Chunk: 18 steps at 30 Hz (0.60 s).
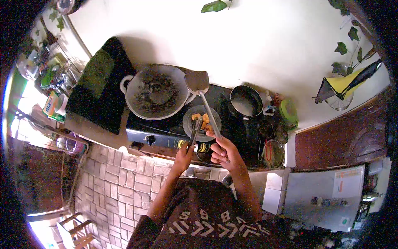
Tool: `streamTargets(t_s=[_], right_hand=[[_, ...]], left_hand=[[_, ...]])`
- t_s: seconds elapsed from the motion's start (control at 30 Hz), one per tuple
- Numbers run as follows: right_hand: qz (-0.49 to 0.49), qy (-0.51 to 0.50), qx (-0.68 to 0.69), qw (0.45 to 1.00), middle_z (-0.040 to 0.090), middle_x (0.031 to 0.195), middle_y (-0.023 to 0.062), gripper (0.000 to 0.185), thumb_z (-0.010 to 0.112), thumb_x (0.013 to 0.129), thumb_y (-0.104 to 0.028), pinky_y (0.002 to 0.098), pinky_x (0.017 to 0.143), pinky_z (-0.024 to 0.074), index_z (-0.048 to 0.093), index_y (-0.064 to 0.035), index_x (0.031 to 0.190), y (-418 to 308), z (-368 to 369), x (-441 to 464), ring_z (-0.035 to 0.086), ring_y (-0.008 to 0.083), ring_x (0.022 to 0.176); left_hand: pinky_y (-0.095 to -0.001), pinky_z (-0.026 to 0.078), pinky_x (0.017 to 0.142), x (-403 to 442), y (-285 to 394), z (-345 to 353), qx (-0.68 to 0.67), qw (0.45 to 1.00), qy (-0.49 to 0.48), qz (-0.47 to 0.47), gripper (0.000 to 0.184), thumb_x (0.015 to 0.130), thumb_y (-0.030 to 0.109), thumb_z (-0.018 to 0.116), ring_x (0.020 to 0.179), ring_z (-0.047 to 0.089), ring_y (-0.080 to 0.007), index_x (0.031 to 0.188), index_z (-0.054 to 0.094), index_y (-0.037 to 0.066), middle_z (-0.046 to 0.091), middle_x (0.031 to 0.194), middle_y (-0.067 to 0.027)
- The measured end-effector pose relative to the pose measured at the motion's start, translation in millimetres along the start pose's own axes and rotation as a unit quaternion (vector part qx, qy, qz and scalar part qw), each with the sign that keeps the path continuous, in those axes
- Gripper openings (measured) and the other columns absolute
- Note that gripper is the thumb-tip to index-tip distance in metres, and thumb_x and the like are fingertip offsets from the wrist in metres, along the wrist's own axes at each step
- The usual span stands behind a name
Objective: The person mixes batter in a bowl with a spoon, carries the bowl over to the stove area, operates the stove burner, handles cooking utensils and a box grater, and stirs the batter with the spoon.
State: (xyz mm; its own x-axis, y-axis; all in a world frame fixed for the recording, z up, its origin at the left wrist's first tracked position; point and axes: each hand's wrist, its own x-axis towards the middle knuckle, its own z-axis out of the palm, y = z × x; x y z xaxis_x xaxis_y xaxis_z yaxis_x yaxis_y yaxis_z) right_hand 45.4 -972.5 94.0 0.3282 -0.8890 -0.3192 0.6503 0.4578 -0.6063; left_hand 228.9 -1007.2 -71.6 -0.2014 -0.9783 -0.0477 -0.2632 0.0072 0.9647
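My left hand (183, 158) is closed around the lower end of dark tongs (195, 130). The tongs' tips are at orange-brown food pieces (205, 120) in a grey mortar-like dish (188, 119) at the stove's middle. Just right of it, my right hand (225, 152) is wrapped round the handle of a metal spatula (197, 81). The spatula's wide blade points up and away, near the right handle of a large wok (136, 91). Its handle passes over the dish's right side. Whether the tongs grip a piece is too small to tell.
A small black pan (246, 101) sits right of the dish, with a strainer (273, 153) and green container (288, 113) beyond. A dark cloth-covered object (97, 85) stands left of the wok. The stove's front edge with its knob (150, 139) faces me.
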Motion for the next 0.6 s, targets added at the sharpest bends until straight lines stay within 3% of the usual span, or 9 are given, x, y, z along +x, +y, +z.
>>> streamTargets(t_s=[0.07, 0.13, 0.2, 0.27, 0.33, 0.4, 0.43, 0.6], right_hand=[[0.001, 0.012, -0.011, 1.000, 0.028, 0.053, -0.0088, 0.035, 0.048, 0.098, -0.031, 0.0202, 0.041, 0.0236, 0.051, -0.0154, 0.129, 1, 0, 5, 0.024, 0.0018, 0.038], [-0.014, 0.057, -0.206, 0.977, 0.029, 0.053, -0.0085, 0.032, 0.050, 0.097, -0.031, 0.0206, 0.039, 0.0237, 0.054, -0.0114, 0.123, -1, -2, 22, 0.027, 0.0021, 0.039], [-0.029, 0.081, -0.261, 0.961, 0.034, 0.054, -0.0076, 0.029, 0.053, 0.096, -0.031, 0.0213, 0.037, 0.0243, 0.057, -0.0081, 0.113, -5, 4, 37, 0.030, 0.0027, 0.040], [-0.093, 0.105, -0.419, 0.897, 0.040, 0.057, -0.0056, 0.029, 0.055, 0.095, -0.031, 0.0226, 0.038, 0.0266, 0.059, -0.0062, 0.109, -6, -5, 50, 0.034, 0.0039, 0.042], [-0.135, 0.125, -0.526, 0.830, 0.048, 0.060, -0.0025, 0.031, 0.058, 0.093, -0.031, 0.0253, 0.040, 0.0327, 0.061, -0.0034, 0.105, -12, -7, 54, 0.040, 0.0066, 0.045], [-0.303, 0.153, -0.621, 0.707, 0.058, 0.064, 0.0054, 0.032, 0.062, 0.089, -0.029, 0.0326, 0.051, 0.0442, 0.060, -0.0018, 0.106, -14, -4, 52, 0.055, 0.0179, 0.052], [-0.257, 0.216, -0.691, 0.640, 0.065, 0.072, 0.0132, 0.032, 0.065, 0.086, -0.027, 0.0383, 0.063, 0.0484, 0.060, -0.0021, 0.105, -16, -9, 49, 0.064, 0.0295, 0.066], [-0.261, 0.219, -0.716, 0.609, 0.066, 0.077, 0.0155, 0.029, 0.068, 0.084, -0.023, 0.0365, 0.062, 0.0490, 0.061, -0.0036, 0.105, -20, -33, 47, 0.066, 0.0303, 0.069]], left_hand=[[-0.0351, 0.042, 0.053, -1, 15, -10, -0.013, 0.998, -0.066, -0.010, 0.041, 0.095, 0.033, 0.050, 0.058, 0.054, -0.0193, 0.114, 0.052, -0.003, 0.056, 0.064, -0.0114], [-0.0346, 0.042, 0.054, 0, 12, -7, -0.020, 0.998, -0.053, -0.022, 0.042, 0.095, 0.033, 0.050, 0.058, 0.055, -0.0191, 0.115, 0.051, -0.003, 0.056, 0.064, -0.0118], [-0.0342, 0.042, 0.054, 3, 9, -5, -0.026, 0.998, -0.044, -0.025, 0.043, 0.095, 0.034, 0.050, 0.059, 0.055, -0.0188, 0.116, 0.050, -0.004, 0.057, 0.065, -0.0122], [-0.0337, 0.043, 0.055, 6, 7, -4, -0.086, 0.992, -0.072, -0.059, 0.043, 0.095, 0.033, 0.051, 0.061, 0.056, -0.0182, 0.117, 0.050, -0.004, 0.058, 0.067, -0.0127], [-0.0353, 0.044, 0.058, 5, 15, -4, -0.031, 0.999, -0.027, 0.001, 0.043, 0.094, 0.033, 0.051, 0.064, 0.056, -0.0190, 0.115, 0.051, -0.004, 0.058, 0.068, -0.0132], [-0.0379, 0.044, 0.062, 5, 5, -9, -0.034, 0.999, -0.027, -0.026, 0.044, 0.094, 0.034, 0.051, 0.067, 0.057, -0.0229, 0.116, 0.051, -0.005, 0.058, 0.071, -0.0157], [-0.0404, 0.044, 0.064, 2, 6, -15, -0.020, 0.998, -0.044, -0.046, 0.044, 0.094, 0.033, 0.051, 0.067, 0.057, -0.0276, 0.116, 0.051, -0.005, 0.059, 0.073, -0.0183], [-0.0404, 0.044, 0.065, -8, -16, -25, -0.028, 0.998, 0.044, -0.020, 0.038, 0.094, 0.032, 0.051, 0.067, 0.056, -0.0283, 0.109, 0.053, -0.003, 0.058, 0.073, -0.0199]])
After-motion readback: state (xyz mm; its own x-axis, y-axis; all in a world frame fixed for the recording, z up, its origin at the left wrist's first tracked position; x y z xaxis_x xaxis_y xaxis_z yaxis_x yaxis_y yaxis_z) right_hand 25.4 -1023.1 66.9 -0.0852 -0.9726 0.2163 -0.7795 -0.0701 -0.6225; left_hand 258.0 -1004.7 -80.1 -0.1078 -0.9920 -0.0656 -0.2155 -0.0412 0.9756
